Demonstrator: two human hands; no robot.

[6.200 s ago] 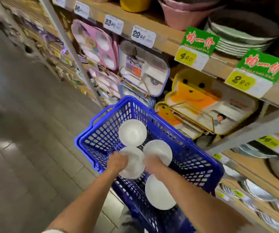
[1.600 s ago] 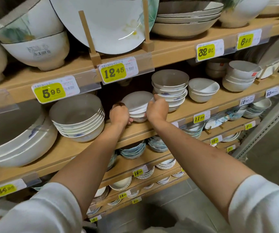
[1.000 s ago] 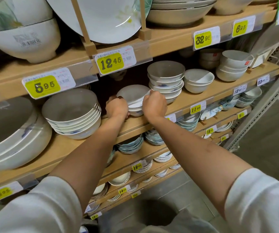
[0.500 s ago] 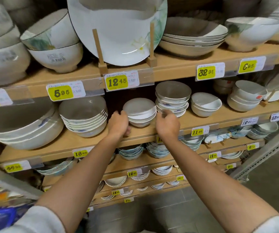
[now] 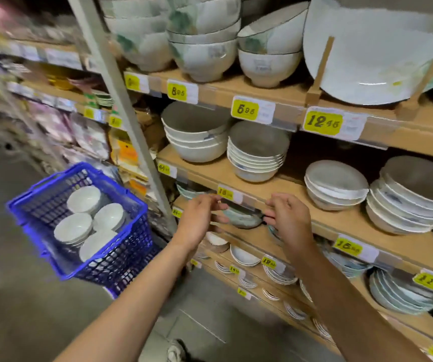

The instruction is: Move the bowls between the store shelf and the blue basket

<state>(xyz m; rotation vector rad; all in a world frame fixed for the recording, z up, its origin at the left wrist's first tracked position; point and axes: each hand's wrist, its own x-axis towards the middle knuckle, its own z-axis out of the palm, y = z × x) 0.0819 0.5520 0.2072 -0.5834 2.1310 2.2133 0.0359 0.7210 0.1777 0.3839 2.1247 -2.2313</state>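
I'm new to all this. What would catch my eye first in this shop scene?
The bright blue basket at the lower left stands out most, with four white bowls sitting in it. In the middle, the person's left hand and right hand hover empty before the wooden shelf. At the upper right, a big white plate leans in a wooden stand above a yellow 12.45 price tag.

The single head view looks forward and down, close to the store shelf (image 5: pixel 283 190).
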